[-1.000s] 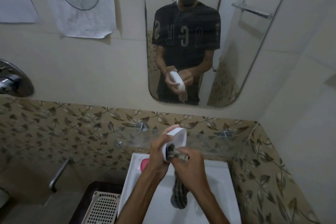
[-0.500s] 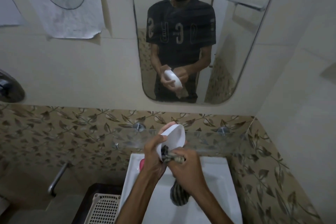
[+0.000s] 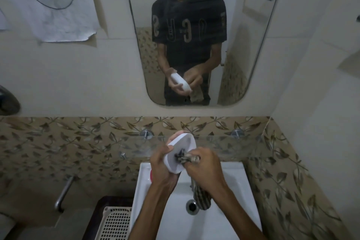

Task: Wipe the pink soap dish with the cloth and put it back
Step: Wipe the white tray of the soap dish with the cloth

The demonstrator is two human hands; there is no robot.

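- The left hand (image 3: 162,163) grips a pale oval plastic soap dish (image 3: 180,152), fingers curled round its far rim and thumb on the near edge, tilting it so the hollow faces the right hand.
- The dish looks white from here; it is held up in the air over the back of the white ceramic washbasin (image 3: 233,210), in front of the clear glass shelf (image 3: 243,146).
- The right hand (image 3: 206,169) is clenched round a striped dark-and-tan cloth (image 3: 201,197), a bunched end of it pushed into the dish's hollow.
- The rest of the cloth hangs below that fist, down toward the metal drain (image 3: 191,205).
- A bit of pink (image 3: 151,174) shows on the basin's left rim, mostly hidden behind the left wrist.
- On the wall above, the rounded mirror (image 3: 249,54) shows the person and both hands.
- A white latticed plastic basket (image 3: 116,222) sits left of the basin.
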